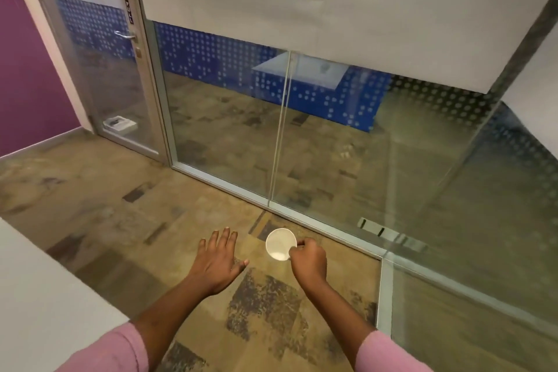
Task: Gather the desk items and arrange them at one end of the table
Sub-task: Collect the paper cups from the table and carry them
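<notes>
My right hand [309,260] is shut on a white cup [280,243], gripping it at its right side so the empty inside faces the camera. The cup hangs in the air above the carpeted floor. My left hand [218,260] is stretched out flat to the left of the cup, fingers spread, palm down, holding nothing. A gap of floor shows between the two hands. The corner of a white table [45,296] lies at the lower left, to the left of my left forearm. No other desk items show.
A glass partition wall [332,136] with a metal base rail runs across in front of me and turns a corner at the right. A glass door [99,69] with a handle stands at the far left beside a purple wall. Patterned carpet covers the floor.
</notes>
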`<state>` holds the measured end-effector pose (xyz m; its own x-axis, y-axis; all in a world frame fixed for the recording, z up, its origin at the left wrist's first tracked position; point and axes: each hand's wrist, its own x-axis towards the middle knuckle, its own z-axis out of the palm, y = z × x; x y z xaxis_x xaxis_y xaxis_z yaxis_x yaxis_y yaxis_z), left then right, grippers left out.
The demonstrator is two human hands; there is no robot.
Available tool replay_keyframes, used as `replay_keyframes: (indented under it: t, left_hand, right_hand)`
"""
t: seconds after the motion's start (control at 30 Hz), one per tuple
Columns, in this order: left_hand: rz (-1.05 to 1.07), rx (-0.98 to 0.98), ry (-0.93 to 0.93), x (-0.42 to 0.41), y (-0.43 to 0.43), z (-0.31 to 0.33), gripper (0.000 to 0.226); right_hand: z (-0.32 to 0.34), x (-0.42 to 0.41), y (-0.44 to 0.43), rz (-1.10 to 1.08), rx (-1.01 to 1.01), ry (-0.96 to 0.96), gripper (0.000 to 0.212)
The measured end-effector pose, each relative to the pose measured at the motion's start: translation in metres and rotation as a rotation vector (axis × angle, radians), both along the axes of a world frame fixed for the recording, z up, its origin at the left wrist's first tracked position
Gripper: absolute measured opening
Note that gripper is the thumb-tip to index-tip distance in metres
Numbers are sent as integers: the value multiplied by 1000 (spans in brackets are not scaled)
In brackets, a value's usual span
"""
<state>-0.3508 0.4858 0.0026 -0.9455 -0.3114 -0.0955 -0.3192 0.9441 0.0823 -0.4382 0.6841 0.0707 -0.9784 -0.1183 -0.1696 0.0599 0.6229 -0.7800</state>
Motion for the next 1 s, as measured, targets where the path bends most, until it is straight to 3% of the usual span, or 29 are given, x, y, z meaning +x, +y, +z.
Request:
replay_keyframes:
  t: [0.33, 0.67, 1.0]
  left_hand:
    - [121, -3, 46, -107, -103, 15, 86]
    - [434, -22, 66, -215, -259, 16, 87]
    - [777, -17, 108, -221, -429, 35, 90]
  right_hand:
    - [-11, -140, -125, 167, -62, -62, 21]
    - [-22, -287, -336, 494, -64, -45, 18]
    - [-7, -319, -571, 835, -37, -22, 19]
